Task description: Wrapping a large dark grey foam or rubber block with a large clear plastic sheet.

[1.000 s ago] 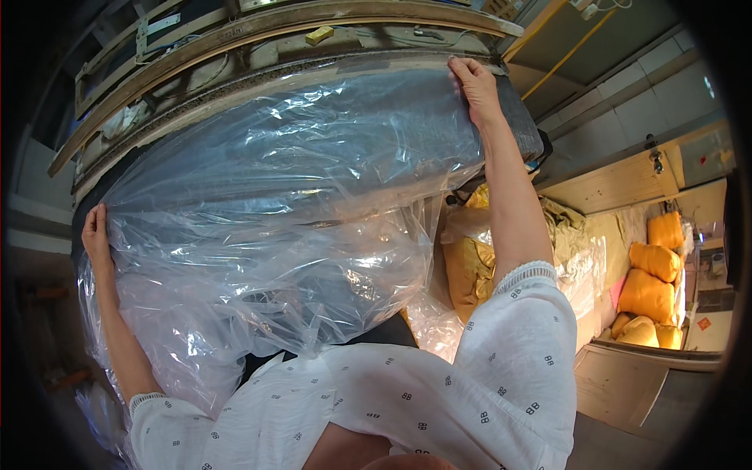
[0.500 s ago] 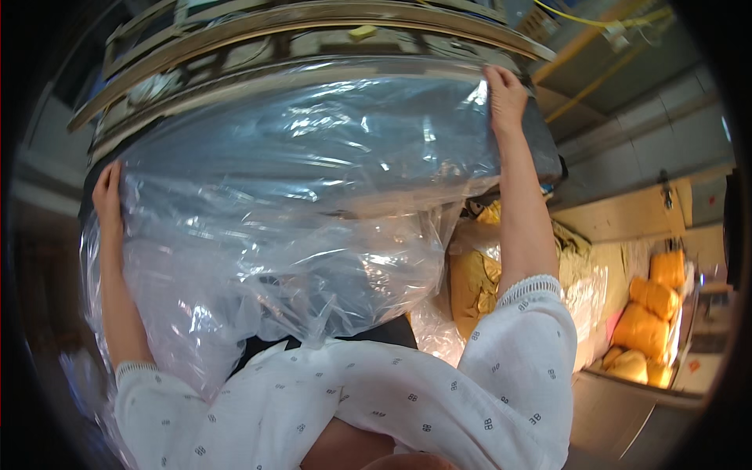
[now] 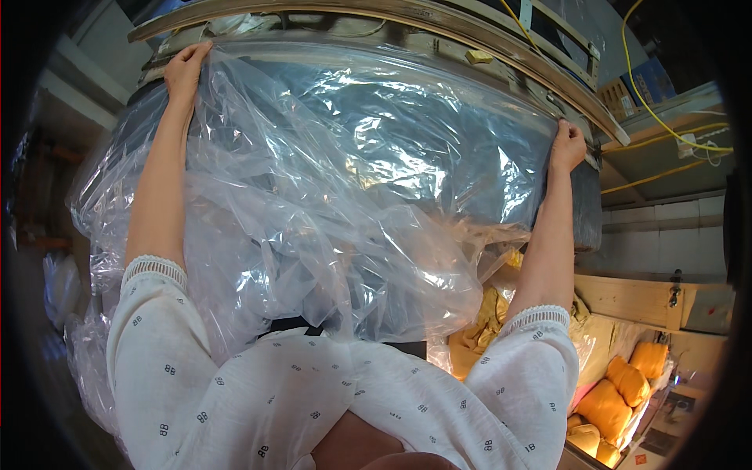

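Note:
A big sheet of clear plastic film (image 3: 337,196) hangs crumpled over a large dark grey padded slab (image 3: 439,149) that stands in front of me. My left hand (image 3: 186,70) grips the film's top edge at the slab's upper left corner. My right hand (image 3: 567,146) grips the film at the upper right corner, beside the slab's dark edge. Both arms are stretched up and wide apart, in white patterned sleeves. The film's lower part bunches loosely in front of my chest.
A wooden frame (image 3: 439,31) runs along behind the slab's top. Yellow cables (image 3: 666,125) cross the wall at upper right. Yellow-orange cushions (image 3: 619,392) in plastic lie at lower right beside a wooden board (image 3: 634,298). More bunched plastic (image 3: 86,352) hangs at lower left.
My left hand has climbed from the slab's lower left side to its top left corner, drawing the film up. The view has swung, and my right hand still holds the top right corner.

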The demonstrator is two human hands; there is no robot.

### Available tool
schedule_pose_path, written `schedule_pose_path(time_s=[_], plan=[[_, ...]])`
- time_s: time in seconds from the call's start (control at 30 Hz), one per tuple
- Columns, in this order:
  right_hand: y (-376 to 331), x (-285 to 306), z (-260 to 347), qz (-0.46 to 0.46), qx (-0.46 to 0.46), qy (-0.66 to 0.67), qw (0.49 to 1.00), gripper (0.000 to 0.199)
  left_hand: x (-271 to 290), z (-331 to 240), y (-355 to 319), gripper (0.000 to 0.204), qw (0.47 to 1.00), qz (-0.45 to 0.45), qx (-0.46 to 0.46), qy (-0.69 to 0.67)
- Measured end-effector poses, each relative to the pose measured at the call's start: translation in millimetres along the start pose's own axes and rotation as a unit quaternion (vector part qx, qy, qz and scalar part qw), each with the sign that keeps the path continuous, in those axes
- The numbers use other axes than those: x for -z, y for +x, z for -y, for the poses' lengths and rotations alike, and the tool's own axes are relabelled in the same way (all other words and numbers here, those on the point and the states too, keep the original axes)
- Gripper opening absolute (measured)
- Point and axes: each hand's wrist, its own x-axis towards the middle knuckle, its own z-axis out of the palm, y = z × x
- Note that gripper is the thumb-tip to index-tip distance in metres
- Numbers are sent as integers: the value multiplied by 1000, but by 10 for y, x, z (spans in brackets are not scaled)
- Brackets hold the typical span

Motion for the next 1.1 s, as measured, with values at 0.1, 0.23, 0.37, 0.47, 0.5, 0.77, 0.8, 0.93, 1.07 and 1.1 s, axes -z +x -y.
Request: schedule_pose_path(time_s=[0.1,0.23,0.37,0.47,0.5,0.77,0.8,0.93,1.07,1.1], plan=[[7,-31,56,39,-41,2,998,32,-8,-131,-32,32,999,-1,19,30],[43,-41,1,-18,-21,-42,999,34,-41,-241,-10,37,991,-28,15,126],[76,-65,-41,-5,-67,-32,997,35,71,28,125,35,999,9,29,45],[167,0,-177,1,-79,13,997,31,164,109,96,26,975,61,93,-192],[178,5,-226,-3,-85,44,995,30,202,100,83,24,954,76,99,-273],[180,15,-198,-116,61,23,991,32,198,39,63,27,966,84,74,-231],[277,-5,-359,-90,76,-57,991,31,240,236,154,30,988,80,51,-123],[-20,159,143,-111,124,-106,980,20,314,-81,12,31,956,117,-170,210],[-508,548,384,167,203,21,965,21,1110,-318,-110,25,988,87,-82,96],[-661,694,431,174,253,7,952,27,1147,-259,-159,25,988,121,-46,83]])
